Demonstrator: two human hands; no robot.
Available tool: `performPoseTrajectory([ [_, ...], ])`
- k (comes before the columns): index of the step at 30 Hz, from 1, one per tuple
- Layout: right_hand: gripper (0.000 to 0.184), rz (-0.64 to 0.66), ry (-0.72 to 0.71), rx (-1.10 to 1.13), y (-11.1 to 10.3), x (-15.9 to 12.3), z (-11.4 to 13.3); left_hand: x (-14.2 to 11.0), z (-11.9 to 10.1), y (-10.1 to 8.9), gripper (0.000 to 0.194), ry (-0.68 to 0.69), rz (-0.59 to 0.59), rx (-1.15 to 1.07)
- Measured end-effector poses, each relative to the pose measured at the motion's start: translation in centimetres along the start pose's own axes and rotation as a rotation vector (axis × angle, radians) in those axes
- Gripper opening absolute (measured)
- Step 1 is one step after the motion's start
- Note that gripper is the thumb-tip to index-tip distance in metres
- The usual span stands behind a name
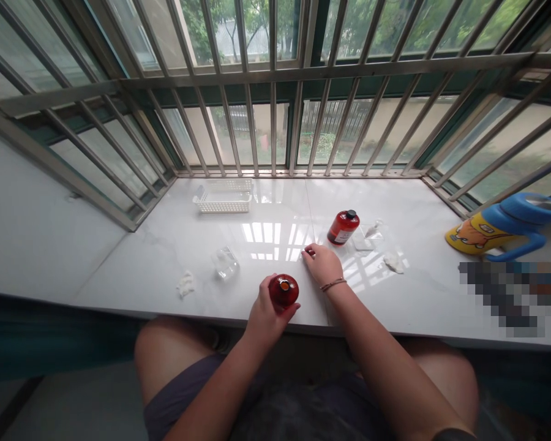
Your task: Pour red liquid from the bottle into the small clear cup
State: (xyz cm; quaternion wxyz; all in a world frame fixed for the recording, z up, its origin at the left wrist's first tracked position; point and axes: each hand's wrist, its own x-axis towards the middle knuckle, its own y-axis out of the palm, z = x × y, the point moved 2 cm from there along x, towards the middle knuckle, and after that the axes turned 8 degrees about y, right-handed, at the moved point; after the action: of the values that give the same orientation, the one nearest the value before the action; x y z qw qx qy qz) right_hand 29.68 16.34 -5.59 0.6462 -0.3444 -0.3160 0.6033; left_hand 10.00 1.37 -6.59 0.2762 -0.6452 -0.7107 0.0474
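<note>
Two hands work at a marble windowsill (138,269): at lower centre, the left hand (267,313) grips a red bottle (283,290) with its fingers wrapped round it. The right hand (322,266) lies empty, fingertips (308,250) on the stone, near a black-capped red bottle (343,227). A white plastic basket (223,197) sits upper left.

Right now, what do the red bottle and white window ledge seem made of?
The glossy red bottle looks like coated metal or glass; its shine leaves it open. The white veined ledge looks like polished stone or ceramic tile, given its mirror-like reflections.
</note>
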Motion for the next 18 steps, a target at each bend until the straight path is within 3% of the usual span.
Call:
performPoseTrajectory([
  [4, 0.019, -0.022, -0.011, 0.066, -1.0, -1.4, -0.1, 0.9, 0.2, 0.5, 0.082, 0.01, 0.017, 0.007],
  [7, 0.024, -0.049, -0.038, 0.204, -2.9, -3.7, 0.5, 1.0, 0.3, 0.6, 0.082, 0.011, 0.011, 0.018],
  [12, 0.019, -0.141, -0.257, 0.549, -6.2, -9.0, 3.5, 0.9, 0.5, 0.7, 0.084, -0.003, 0.008, 0.032],
  [15, 0.017, -0.16, -0.455, 0.541, -6.3, -11.3, 5.1, 1.0, 0.5, 0.8, 0.083, -0.008, 0.017, 0.021],
  [18, 0.021, -0.168, -0.543, 0.489, -5.2, -12.2, 5.6, 1.1, 0.4, 0.9, 0.076, -0.003, 0.009, 0.026],
])
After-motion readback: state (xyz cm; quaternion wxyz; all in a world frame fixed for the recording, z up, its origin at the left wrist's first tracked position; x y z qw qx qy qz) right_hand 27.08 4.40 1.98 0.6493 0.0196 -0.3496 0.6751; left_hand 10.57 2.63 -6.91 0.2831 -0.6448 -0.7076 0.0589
